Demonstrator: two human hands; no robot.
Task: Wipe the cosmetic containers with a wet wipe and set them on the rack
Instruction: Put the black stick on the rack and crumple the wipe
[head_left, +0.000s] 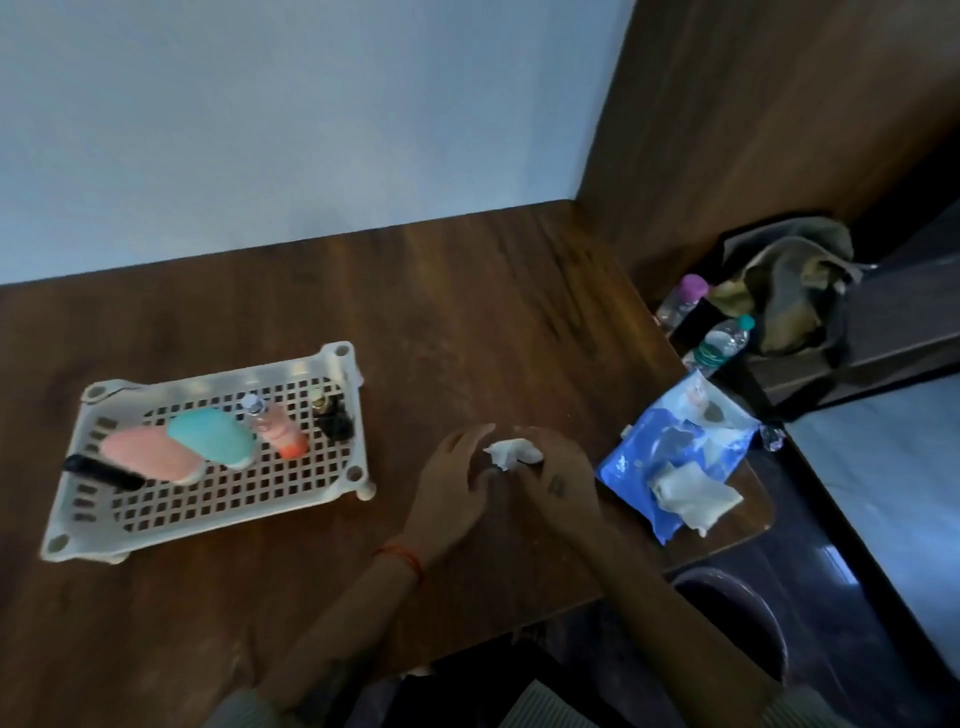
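Looking down from your head camera, you see a crumpled white wet wipe (514, 453) bunched between your two hands above the brown tabletop (441, 312). Your right hand (558, 475) curls its fingers over the wipe and its grip is clamped on it; your left hand (457, 483) meets it from the other side with fingers loosely spread, and you cannot tell whether they pinch the wipe or only touch it.

To your left the cream perforated rack (218, 499) sits flat on the tabletop. It carries a pink oval case (148, 454) and a teal oval case (213, 436) side by side, a black tube (104, 470) lying across the near-left part, an orange-pink bottle (275, 431) leaning with its clear cap toward the wall, and a small dark bottle (330, 418) with a gold cap pointing the same way.

Near your right hand a blue wipe pack (670, 457) lies at the tabletop's edge with a used wipe (693, 493) on top.
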